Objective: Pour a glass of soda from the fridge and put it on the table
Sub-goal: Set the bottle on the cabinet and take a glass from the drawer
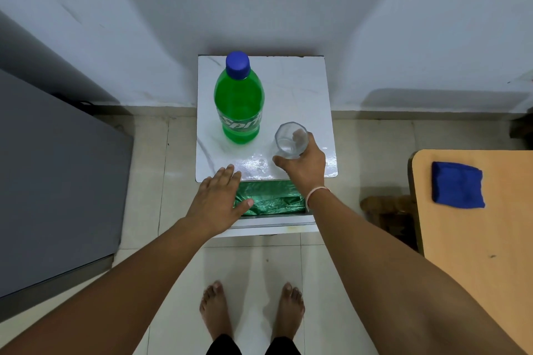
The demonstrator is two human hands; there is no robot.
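A green soda bottle (239,101) with a blue cap stands upright on a small white cabinet top (300,86) against the wall. To the bottle's right, an empty clear glass (290,140) stands on the same top. My right hand (302,164) grips the glass from the near side, thumb and fingers curled round it. My left hand (219,199) hovers flat with straight fingers over the cabinet's front left corner and holds nothing.
An open drawer (271,202) with green plastic inside juts out below the cabinet top. The grey fridge (57,181) stands at the left. A wooden table (473,228) with a blue cloth (457,184) is at the right. My bare feet stand on the tiled floor.
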